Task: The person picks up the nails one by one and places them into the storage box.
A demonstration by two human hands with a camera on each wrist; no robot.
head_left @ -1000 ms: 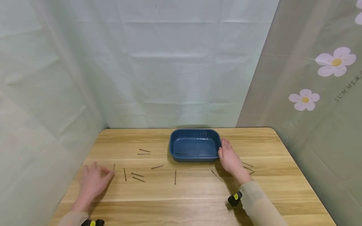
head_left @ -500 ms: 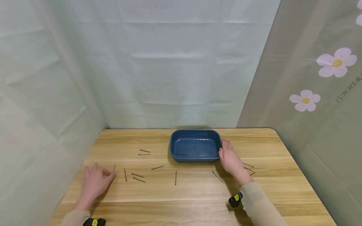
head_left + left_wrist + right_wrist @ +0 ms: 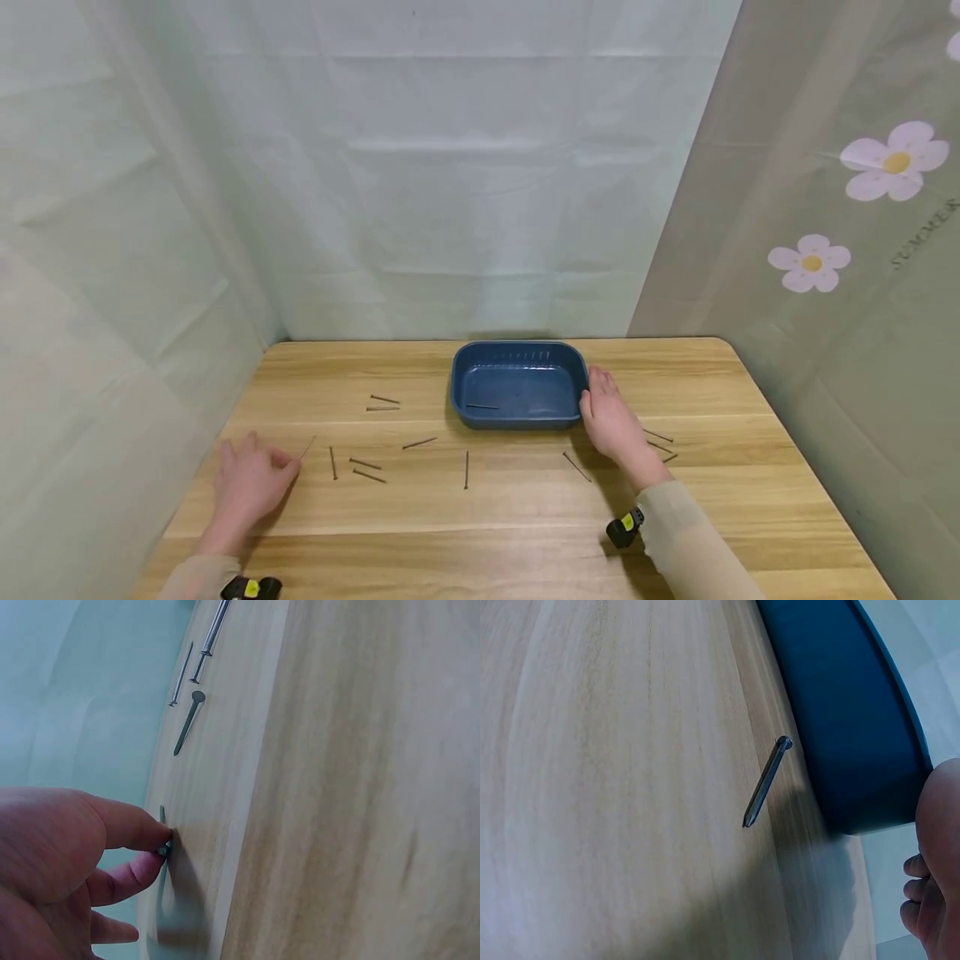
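At the table's left, my left hand [image 3: 251, 483] pinches a thin nail [image 3: 308, 447] between thumb and index finger. In the left wrist view this nail [image 3: 163, 816] juts past the fingertips, its head close to them. My right hand [image 3: 613, 421] rests its extended fingers against the right wall of a blue plastic tray [image 3: 517, 423]. One nail [image 3: 482, 407] lies inside the tray. In the right wrist view, the tray's side [image 3: 847, 720] stands beside the thumb, and a loose nail [image 3: 767, 782] lies in front of it.
Several nails lie scattered on the wooden table [image 3: 525, 533]: a pair [image 3: 367, 476] right of my left hand, another nail [image 3: 467, 470] below the tray, and a few [image 3: 660, 447] partly behind my right wrist. Pale cloth [image 3: 465, 192] hangs behind the table.
The nail at my left fingertips has tilted, its far end swinging to the right. My right hand and the tray have stayed where they were.
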